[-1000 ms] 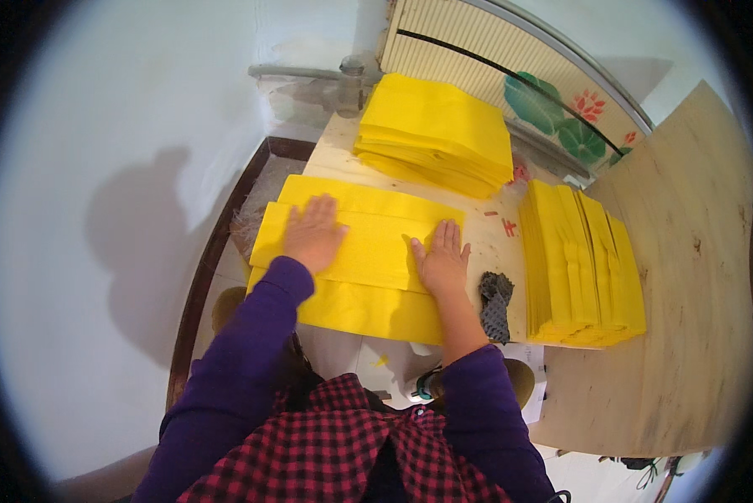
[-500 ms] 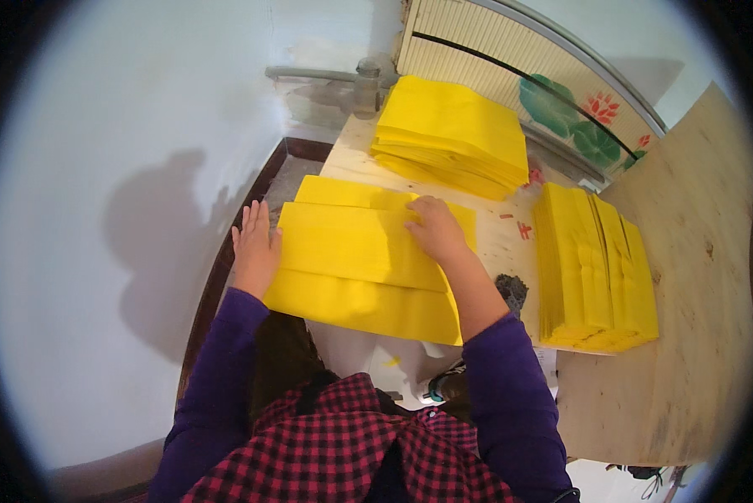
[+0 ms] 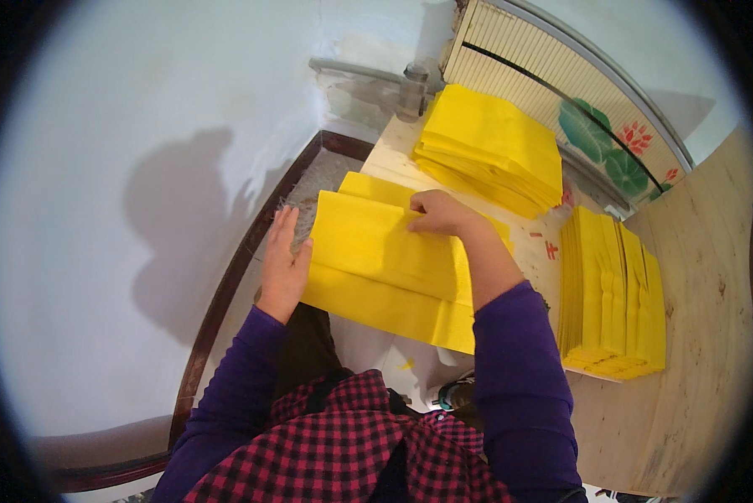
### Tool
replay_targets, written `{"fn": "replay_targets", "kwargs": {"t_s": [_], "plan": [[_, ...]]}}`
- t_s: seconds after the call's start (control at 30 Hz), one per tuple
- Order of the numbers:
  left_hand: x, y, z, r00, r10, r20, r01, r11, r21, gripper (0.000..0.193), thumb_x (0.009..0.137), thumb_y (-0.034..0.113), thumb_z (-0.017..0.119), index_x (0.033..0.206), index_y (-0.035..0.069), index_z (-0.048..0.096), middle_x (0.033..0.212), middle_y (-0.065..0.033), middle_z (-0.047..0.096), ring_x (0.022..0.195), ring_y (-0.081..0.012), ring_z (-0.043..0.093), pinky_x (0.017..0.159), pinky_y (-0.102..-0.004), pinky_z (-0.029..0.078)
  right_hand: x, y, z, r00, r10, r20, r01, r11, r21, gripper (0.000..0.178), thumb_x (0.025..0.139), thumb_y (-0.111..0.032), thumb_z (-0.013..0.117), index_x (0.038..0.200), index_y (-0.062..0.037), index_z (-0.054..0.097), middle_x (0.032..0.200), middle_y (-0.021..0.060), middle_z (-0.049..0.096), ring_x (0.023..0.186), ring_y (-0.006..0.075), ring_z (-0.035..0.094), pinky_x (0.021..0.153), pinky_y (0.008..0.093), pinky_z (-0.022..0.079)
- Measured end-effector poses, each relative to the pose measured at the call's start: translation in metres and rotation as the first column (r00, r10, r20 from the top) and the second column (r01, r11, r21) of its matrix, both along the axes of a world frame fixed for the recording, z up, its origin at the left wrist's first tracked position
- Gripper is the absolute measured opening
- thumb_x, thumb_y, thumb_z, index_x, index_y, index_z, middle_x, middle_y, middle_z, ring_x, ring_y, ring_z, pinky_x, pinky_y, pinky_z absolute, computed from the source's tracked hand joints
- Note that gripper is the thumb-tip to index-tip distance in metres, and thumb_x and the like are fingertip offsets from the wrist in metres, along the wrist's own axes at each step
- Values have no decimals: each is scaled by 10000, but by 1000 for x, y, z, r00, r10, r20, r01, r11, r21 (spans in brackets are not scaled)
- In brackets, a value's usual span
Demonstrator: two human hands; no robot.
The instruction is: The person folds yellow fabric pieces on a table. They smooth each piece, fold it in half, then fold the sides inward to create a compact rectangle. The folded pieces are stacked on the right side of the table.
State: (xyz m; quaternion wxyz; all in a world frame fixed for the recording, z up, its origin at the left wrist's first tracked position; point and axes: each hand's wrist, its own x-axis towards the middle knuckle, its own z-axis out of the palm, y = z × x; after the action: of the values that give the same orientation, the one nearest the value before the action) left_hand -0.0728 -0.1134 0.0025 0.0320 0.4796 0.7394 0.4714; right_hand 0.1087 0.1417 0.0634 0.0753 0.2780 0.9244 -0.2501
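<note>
A yellow folded fabric sheet (image 3: 376, 251) lies across the near end of the table and over its front edge, with a flap showing beyond its top fold. My left hand (image 3: 285, 264) rests along the sheet's left edge, fingers stretched out and holding nothing. With curled fingers and thumb, my right hand (image 3: 445, 215) pinches the sheet near its upper fold, right of the middle. Behind it sits a stack of yellow folded fabric (image 3: 489, 147). Another yellow stack (image 3: 611, 293) stands to the right, its layers bundled upright.
A pale wooden table (image 3: 523, 239) carries the stacks, with small red marks on it. A clear jar (image 3: 412, 92) stands at the far left corner. On the left is a white wall (image 3: 83, 210); at the back, a slatted panel (image 3: 527, 50) with painted flowers. A wooden board (image 3: 695, 277) lies right.
The view has turned slightly, so the scene sits farther right. My right hand's fingers have curled more on the sheet's fold. My left hand stays at the left edge.
</note>
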Motion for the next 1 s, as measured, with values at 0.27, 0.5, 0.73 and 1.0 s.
{"fn": "replay_targets", "kwargs": {"t_s": [0.27, 0.5, 0.73, 1.0], "plan": [[39, 14, 37, 867, -264, 423, 23, 868, 495, 655, 976, 208, 571, 1500, 2, 237, 1542, -187, 292, 1434, -260, 281, 1154, -369, 239, 84, -31, 84, 835, -118, -537, 94, 993, -71, 186, 822, -128, 702, 932, -20, 598, 855, 65, 635, 800, 153, 582, 692, 289, 463], [108, 58, 116, 312, -840, 444, 463, 542, 701, 653, 962, 242, 614, 1461, -24, 288, 1438, -133, 430, 1326, -213, 416, 1114, -352, 313, 137, -75, 112, 342, -445, -827, -12, 878, -478, 211, 904, -40, 631, 1107, -28, 578, 984, -12, 645, 886, 87, 585, 811, 246, 468], [144, 91, 171, 267, -849, 457, 468, 529, 708, 380, 953, 155, 624, 1277, -9, 513, 1207, -75, 614, 1106, -161, 585, 976, -304, 459, 147, -82, 93, 132, -456, -880, -75, 881, -467, 266, 936, -32, 592, 1195, -9, 537, 1183, 45, 622, 1061, 127, 571, 932, 281, 449], [142, 99, 135, 428, -760, 490, 603, 644, 472, 348, 936, 122, 633, 1247, -18, 568, 1183, -59, 642, 1049, -144, 610, 900, -279, 487, 152, -87, 38, 238, -594, -769, 29, 796, -605, 231, 937, -72, 619, 1158, -7, 627, 1077, 22, 670, 957, 112, 613, 848, 277, 492]]}}
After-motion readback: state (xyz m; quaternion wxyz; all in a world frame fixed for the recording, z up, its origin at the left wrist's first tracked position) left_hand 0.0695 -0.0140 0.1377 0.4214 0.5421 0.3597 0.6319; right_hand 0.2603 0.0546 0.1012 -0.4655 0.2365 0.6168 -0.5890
